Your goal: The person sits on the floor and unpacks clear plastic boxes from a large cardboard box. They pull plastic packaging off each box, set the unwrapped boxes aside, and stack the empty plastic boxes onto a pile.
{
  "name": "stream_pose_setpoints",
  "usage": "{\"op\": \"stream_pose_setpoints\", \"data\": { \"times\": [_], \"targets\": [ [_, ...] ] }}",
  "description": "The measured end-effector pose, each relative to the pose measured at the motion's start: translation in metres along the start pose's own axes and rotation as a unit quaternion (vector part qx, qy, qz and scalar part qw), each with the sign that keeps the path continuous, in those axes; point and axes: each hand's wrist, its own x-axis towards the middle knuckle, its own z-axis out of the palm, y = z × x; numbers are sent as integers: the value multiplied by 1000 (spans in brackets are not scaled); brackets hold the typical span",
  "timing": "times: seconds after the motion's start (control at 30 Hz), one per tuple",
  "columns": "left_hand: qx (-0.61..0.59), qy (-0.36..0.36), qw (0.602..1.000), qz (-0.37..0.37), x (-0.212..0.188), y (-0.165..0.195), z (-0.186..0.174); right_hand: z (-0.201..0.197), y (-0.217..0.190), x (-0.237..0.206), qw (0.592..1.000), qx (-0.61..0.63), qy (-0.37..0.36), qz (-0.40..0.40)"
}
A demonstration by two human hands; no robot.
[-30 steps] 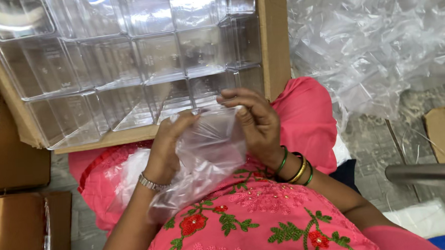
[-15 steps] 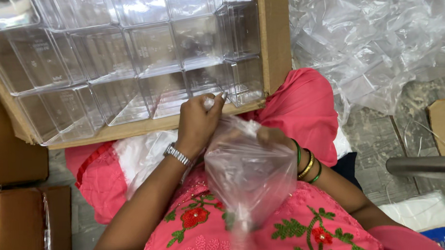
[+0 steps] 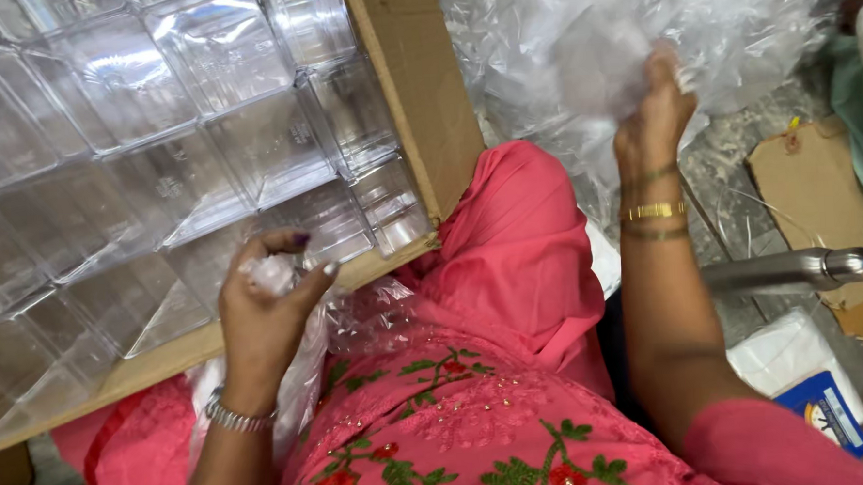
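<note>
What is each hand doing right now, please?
Left hand: closed, holding a clear plastic bag by its bunched top.
Right hand: closed, gripping crumpled clear plastic from the plastic pile.

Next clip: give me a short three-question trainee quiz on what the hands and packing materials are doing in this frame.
1. True or false: the left hand pinches a clear plastic bag.
2. What is the right hand reaching into?
A. the cardboard box
B. the pile of loose plastic bags
C. a drawer
3. What fills the cardboard box?

Key:
1. True
2. B
3. Clear plastic containers set in rows.
</note>
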Motion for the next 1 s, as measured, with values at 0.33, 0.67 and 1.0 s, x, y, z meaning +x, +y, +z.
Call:
{"op": "stream_pose_setpoints", "data": {
  "times": [0.33, 0.67, 1.0],
  "targets": [
    [-93, 5, 996, 5, -9, 3, -13, 70, 6, 25, 948, -213, -118, -205],
    [-110, 94, 989, -4, -11, 20, -67, 136, -3, -288, 622, -566, -259, -475],
    [-196, 114, 974, 7, -40, -5, -96, 148, -63, -290, 754, -468, -318, -334]
  ]
}}
